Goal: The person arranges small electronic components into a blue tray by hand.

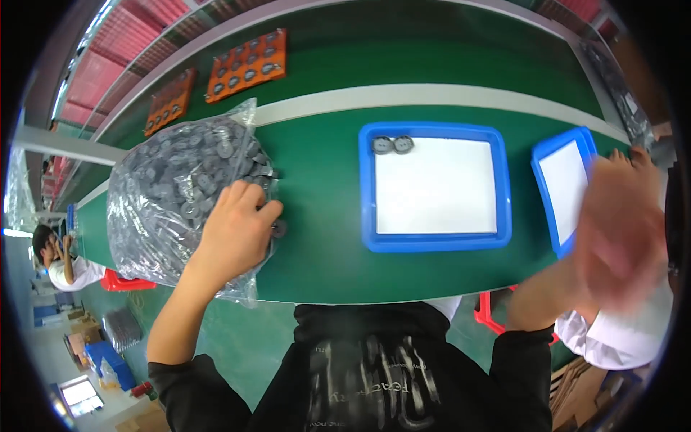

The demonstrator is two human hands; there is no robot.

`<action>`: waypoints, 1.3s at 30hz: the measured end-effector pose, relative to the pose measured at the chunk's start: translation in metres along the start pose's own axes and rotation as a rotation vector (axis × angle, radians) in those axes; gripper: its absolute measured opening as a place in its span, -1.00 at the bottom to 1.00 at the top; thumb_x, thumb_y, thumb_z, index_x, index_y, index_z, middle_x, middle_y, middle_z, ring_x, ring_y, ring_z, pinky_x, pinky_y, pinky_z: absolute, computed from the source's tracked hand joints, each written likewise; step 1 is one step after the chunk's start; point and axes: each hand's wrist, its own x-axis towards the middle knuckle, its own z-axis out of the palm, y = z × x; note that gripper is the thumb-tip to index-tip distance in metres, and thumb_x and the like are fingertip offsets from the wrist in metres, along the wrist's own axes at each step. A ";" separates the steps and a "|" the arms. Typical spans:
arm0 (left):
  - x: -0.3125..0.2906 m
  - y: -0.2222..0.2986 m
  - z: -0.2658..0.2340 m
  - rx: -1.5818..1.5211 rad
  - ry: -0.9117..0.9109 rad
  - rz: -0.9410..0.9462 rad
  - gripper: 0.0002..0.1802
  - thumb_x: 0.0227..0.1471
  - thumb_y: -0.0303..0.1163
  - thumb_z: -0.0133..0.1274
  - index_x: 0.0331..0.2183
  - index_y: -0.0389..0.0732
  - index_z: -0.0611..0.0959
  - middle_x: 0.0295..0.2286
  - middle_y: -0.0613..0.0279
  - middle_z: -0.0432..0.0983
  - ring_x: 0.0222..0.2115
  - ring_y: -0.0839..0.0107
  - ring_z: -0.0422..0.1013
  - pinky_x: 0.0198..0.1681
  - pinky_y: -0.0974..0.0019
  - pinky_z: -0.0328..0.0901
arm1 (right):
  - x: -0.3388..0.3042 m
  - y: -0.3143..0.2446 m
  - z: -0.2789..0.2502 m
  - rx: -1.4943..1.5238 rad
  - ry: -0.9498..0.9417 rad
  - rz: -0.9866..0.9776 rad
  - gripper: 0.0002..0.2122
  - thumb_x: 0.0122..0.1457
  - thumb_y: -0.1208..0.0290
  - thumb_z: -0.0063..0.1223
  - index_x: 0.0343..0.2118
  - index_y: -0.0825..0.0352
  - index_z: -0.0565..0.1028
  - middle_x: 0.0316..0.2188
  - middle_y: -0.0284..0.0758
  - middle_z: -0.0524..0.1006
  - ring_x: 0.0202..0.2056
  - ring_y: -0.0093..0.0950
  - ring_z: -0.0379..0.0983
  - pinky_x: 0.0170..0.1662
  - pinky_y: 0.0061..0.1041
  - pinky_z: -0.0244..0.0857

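**Two parts laid in the tray, bulk stock mostly in the bag**

My left hand (234, 234) rests on the near edge of the clear plastic bag (180, 198), fingers curled down into its open mouth among the small grey round parts (194, 176). I judge the fingers closed loosely around one or more parts, but what they actually hold is hidden under the knuckles. One loose part (279, 229) lies on the green table (317, 209) just beside my fingertips.

My right hand (622, 230) is raised off the table and heavily blurred; it appears spread open, though I cannot tell whether anything is in it. Directly behind it stands a second blue tray (565, 187) with a white liner.

Between my two hands sits the main blue tray (435, 187). Its white liner carries only two round parts (392, 145), side by side in the far corner on the side of my left hand. The remainder of the liner is bare.

Assessment: the work is at an early stage. Two pieces placed, nearly the whole tray left to fill, the second tray untouched, the bag full.

Beyond the bag, further from my left hand, two orange holders (216, 79) with seated parts lie on the far lane
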 end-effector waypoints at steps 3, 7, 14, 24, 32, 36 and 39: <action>0.005 0.000 -0.001 0.020 -0.045 -0.071 -0.61 -0.23 -0.59 0.25 -0.22 -0.24 0.63 -0.28 0.07 0.39 -0.16 0.04 0.33 -0.04 0.09 0.27 | -0.007 -0.039 -0.020 0.051 -0.006 -0.065 -0.75 0.16 0.49 0.21 -0.09 0.39 0.61 -0.51 -0.39 0.51 -0.50 -0.55 0.40 -0.45 -0.55 0.22; 0.015 0.004 0.002 0.057 -0.022 -0.109 -0.67 -0.23 -0.59 0.20 -0.29 -0.27 0.56 -0.32 0.06 0.40 -0.18 0.02 0.34 -0.08 0.06 0.27 | -0.020 -0.049 -0.021 0.067 -0.007 -0.001 -0.74 0.16 0.49 0.19 -0.08 0.37 0.60 -0.49 -0.33 0.53 -0.48 -0.45 0.44 -0.44 -0.48 0.27; 0.026 0.004 -0.005 -0.069 0.095 -0.190 -0.74 -0.13 -0.62 0.14 -0.30 -0.29 0.52 -0.36 -0.02 0.45 -0.25 -0.04 0.38 -0.13 0.04 0.30 | -0.053 0.053 0.073 -0.251 -0.454 0.302 -0.76 0.18 0.47 0.15 -0.09 0.35 0.57 -0.43 -0.23 0.53 -0.42 -0.31 0.52 -0.37 -0.35 0.38; 0.020 -0.001 -0.002 0.057 0.217 -0.157 -0.79 -0.10 -0.63 0.12 -0.31 -0.24 0.61 -0.41 0.06 0.50 -0.27 0.03 0.39 -0.15 0.04 0.31 | -0.067 0.131 0.230 -0.727 -0.692 -0.020 -0.78 -0.04 0.43 0.21 -0.32 0.37 0.50 -0.36 -0.17 0.49 -0.33 -0.19 0.58 -0.30 -0.25 0.46; 0.026 -0.002 -0.006 -0.064 0.259 -0.248 -0.76 -0.12 -0.66 0.09 -0.29 -0.27 0.57 -0.38 0.00 0.46 -0.26 -0.06 0.37 -0.15 0.00 0.29 | -0.054 0.125 0.166 -0.288 -0.657 0.159 -0.78 0.04 0.52 0.14 -0.21 0.35 0.56 -0.16 -0.10 0.44 -0.21 -0.23 0.55 -0.18 -0.28 0.47; 0.042 0.008 -0.023 -0.076 0.199 -0.375 -0.73 0.01 -0.64 0.09 -0.18 -0.30 0.54 -0.30 -0.06 0.55 -0.23 -0.10 0.48 -0.13 0.06 0.38 | -0.035 0.119 0.067 -0.176 -0.444 0.221 -0.67 0.04 0.57 0.21 -0.07 0.30 0.57 -0.15 -0.22 0.48 -0.14 -0.34 0.49 -0.10 -0.40 0.44; 0.062 0.036 -0.025 -0.437 0.216 -0.343 -0.73 0.04 -0.63 0.11 -0.16 -0.29 0.55 -0.28 -0.06 0.58 -0.25 -0.07 0.53 -0.17 0.12 0.43 | -0.029 0.113 0.009 -0.417 -0.343 0.374 -0.69 0.07 0.61 0.18 -0.08 0.32 0.55 -0.22 -0.23 0.57 -0.34 -0.38 0.54 -0.21 -0.40 0.47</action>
